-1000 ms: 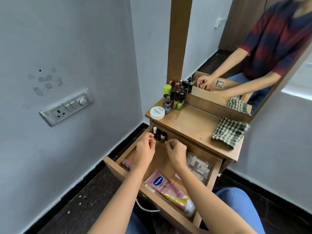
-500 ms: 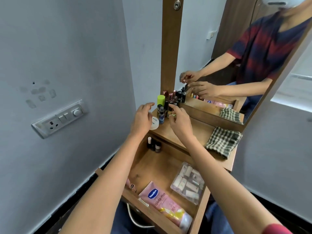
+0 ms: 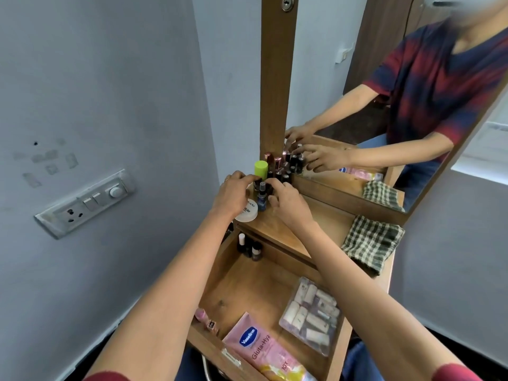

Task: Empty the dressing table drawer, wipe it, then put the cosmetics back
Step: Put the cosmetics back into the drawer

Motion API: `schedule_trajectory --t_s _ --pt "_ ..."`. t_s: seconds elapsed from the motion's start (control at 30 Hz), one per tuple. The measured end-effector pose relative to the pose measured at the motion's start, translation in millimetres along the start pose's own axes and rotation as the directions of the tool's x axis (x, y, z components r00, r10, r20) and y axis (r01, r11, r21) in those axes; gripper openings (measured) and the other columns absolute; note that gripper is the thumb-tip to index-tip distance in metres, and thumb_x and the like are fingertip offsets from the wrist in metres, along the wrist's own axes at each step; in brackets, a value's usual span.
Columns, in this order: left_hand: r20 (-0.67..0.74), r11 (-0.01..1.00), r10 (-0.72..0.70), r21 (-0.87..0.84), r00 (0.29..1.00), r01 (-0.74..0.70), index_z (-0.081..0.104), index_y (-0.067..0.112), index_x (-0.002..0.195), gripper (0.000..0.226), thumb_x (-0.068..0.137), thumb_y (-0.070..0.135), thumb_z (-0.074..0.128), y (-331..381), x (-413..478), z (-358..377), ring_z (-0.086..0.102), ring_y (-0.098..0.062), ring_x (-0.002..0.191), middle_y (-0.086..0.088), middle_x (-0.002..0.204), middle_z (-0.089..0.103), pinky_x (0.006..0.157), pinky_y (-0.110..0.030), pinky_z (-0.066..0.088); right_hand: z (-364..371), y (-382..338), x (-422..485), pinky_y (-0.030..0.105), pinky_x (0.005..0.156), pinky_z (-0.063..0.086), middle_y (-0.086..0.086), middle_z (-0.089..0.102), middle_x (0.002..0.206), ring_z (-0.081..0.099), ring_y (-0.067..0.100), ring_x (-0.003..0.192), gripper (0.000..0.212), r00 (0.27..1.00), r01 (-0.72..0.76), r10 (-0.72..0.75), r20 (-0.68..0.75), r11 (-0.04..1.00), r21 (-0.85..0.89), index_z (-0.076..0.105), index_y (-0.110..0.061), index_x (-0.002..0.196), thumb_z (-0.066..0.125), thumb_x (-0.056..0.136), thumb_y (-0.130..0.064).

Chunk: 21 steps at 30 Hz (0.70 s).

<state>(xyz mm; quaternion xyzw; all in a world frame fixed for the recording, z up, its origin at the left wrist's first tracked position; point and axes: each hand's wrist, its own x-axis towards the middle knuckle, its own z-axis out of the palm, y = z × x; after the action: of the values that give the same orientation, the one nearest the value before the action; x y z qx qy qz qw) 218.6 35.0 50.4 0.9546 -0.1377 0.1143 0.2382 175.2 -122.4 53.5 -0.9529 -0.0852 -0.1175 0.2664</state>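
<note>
The wooden drawer (image 3: 220, 259) stands pulled out below the dressing table top (image 3: 310, 224). Inside lie a pink Vaseline tube (image 3: 264, 350), a clear pouch of small tubes (image 3: 313, 317), three small nail polish bottles (image 3: 248, 247) at the back left and small pink items (image 3: 204, 320) at the front left. My left hand (image 3: 233, 193) and my right hand (image 3: 288, 202) are up on the table top at a cluster of small cosmetics (image 3: 280, 169) by the mirror. Each hand pinches a small dark bottle beside a blue spray bottle (image 3: 261, 200).
A white jar (image 3: 247, 213) sits under my left hand and a lime-capped bottle (image 3: 260, 169) behind it. A green checked cloth (image 3: 371, 246) lies on the table's right side. The mirror (image 3: 384, 105) rises behind; a wall with a switch plate (image 3: 85, 202) is close on the left.
Both hands rose from the back of the drawer to the table top and reached the bottle cluster by the mirror. The view tilted up.
</note>
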Motion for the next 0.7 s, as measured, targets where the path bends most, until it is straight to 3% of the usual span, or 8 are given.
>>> schedule_trajectory --t_s 0.1,0.23,0.5,0.6,0.7 --pt "-0.055 1.0 -0.019 -0.017 0.998 0.018 0.055 0.018 0.125 0.038 0.09 0.003 0.056 0.3 1.6 -0.9 0.05 -0.03 0.112 -0.011 0.117 0.055 0.093 -0.04 0.046 -2.5 1.0 -0.2 0.034 0.061 0.043 0.009 0.053 0.108 0.06 0.032 0.089 0.032 0.999 0.004 -0.008 -0.043 0.996 -0.085 0.044 -0.02 0.126 0.053 0.095 -0.021" --pt "-0.071 0.999 -0.03 -0.028 0.997 0.028 0.052 0.01 0.111 0.02 0.092 0.013 0.059 1.9 3.9 -0.9 0.056 -0.029 0.099 -0.012 0.107 0.06 0.081 -0.041 0.049 -9.7 1.8 -3.7 0.033 0.061 0.04 0.008 0.053 0.106 0.06 0.032 0.087 0.027 0.999 0.014 -0.018 -0.044 0.995 -0.099 0.046 -0.015 0.119 0.055 0.094 -0.021" --pt "-0.089 0.977 -0.176 -0.137 0.98 0.163 0.049 0.012 0.098 0.012 0.092 0.016 0.059 10.8 9.2 -2.2 0.06 -0.026 0.082 -0.01 0.096 0.063 0.074 -0.046 0.054 -22.0 4.9 -24.6 0.03 0.059 0.035 0.0 0.045 0.092 0.057 0.026 0.078 0.024 0.996 -0.025 0.007 -0.086 0.976 -0.215 0.051 -0.015 0.116 0.05 0.094 -0.026" --pt "-0.132 0.952 -0.219 -0.248 0.967 0.181 0.049 0.012 0.099 0.01 0.093 0.01 0.056 10.9 7.2 -1.2 0.061 -0.023 0.082 -0.007 0.093 0.062 0.073 -0.04 0.053 -20.7 3.7 -28.3 0.029 0.057 0.034 0.0 0.043 0.091 0.05 0.021 0.072 0.025 0.995 -0.035 0.018 -0.095 0.983 -0.182 0.051 -0.015 0.117 0.05 0.094 -0.024" --pt "-0.224 0.911 -0.277 -0.371 0.934 0.181 0.05 0.008 0.107 0.016 0.093 0.004 0.055 13.4 2.9 -9.0 0.061 -0.02 0.087 -0.008 0.1 0.062 0.074 -0.029 0.046 -20.3 2.1 -30.3 0.03 0.059 0.037 0.004 0.053 0.094 0.058 0.027 0.082 0.024 0.995 -0.05 0.034 -0.095 0.984 -0.17 0.051 -0.015 0.115 0.055 0.093 -0.022"
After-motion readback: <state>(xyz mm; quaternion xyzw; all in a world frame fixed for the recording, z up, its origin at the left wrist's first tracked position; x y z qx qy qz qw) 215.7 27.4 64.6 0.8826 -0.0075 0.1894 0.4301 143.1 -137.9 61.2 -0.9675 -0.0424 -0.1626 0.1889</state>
